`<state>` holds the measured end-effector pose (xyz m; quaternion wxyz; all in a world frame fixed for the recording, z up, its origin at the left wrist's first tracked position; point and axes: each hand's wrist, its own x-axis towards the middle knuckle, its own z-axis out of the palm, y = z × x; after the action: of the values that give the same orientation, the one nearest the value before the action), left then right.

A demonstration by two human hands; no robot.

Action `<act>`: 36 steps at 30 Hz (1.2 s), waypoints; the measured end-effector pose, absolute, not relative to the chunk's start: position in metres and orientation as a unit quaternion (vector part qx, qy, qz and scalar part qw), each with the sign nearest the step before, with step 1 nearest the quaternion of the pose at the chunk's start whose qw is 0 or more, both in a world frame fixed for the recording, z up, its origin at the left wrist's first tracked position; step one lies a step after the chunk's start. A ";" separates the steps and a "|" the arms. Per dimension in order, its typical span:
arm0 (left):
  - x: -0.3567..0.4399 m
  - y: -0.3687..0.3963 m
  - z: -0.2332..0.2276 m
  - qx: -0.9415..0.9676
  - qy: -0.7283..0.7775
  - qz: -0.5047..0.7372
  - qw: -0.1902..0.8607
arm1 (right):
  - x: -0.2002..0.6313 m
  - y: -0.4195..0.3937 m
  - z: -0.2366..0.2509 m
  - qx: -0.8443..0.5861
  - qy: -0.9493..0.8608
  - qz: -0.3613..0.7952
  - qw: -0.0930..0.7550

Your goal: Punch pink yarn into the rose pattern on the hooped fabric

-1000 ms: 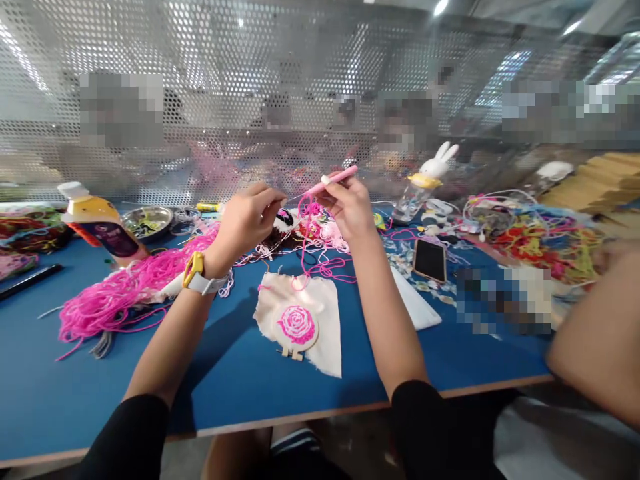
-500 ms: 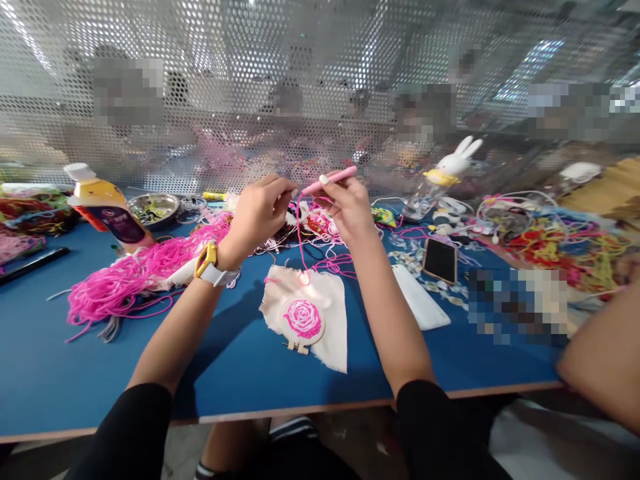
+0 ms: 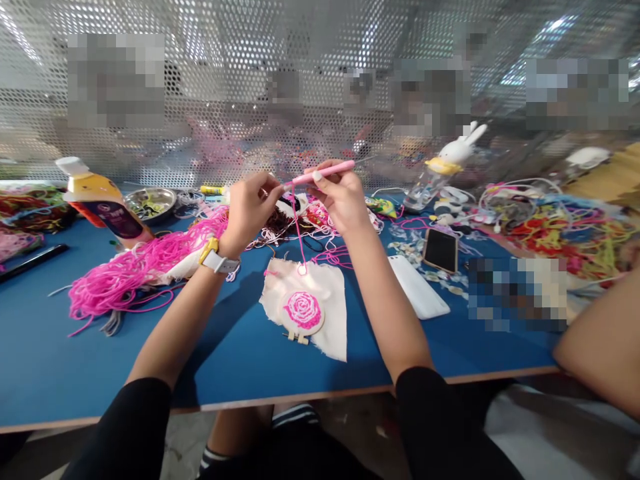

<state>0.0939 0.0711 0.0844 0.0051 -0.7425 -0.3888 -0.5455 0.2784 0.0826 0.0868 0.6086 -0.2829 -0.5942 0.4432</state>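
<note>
My right hand grips a pink punch needle up above the table. Its thin metal tip points right and its back end points left. My left hand, with a yellow and grey watch on the wrist, is pinched at that back end, on pink yarn as far as I can see. From there the yarn hangs down towards the cloth. Below lies a cream cloth in a small wooden embroidery hoop, worked with a pink and white rose.
Heaped pink yarn and a tilted glue-like bottle lie left, near a metal bowl. To the right are a white phone-shaped object, a dark-screened phone, a rabbit-topped bottle and tangled yarn. Another person's arm rests at right.
The punch needle and both hands have shifted slightly left. My left thumb and fingers now meet the needle's back end, and the hanging yarn is straighter. The view tilted slightly.
</note>
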 end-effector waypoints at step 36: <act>0.079 0.051 0.101 -0.764 -0.421 -0.476 0.112 | 0.280 0.081 0.092 -0.333 -0.561 0.418 0.632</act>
<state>0.0791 0.0506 0.1006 0.1118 -0.7642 -0.4211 -0.4756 0.2795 0.0806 0.0917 0.6316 -0.3334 -0.5612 0.4183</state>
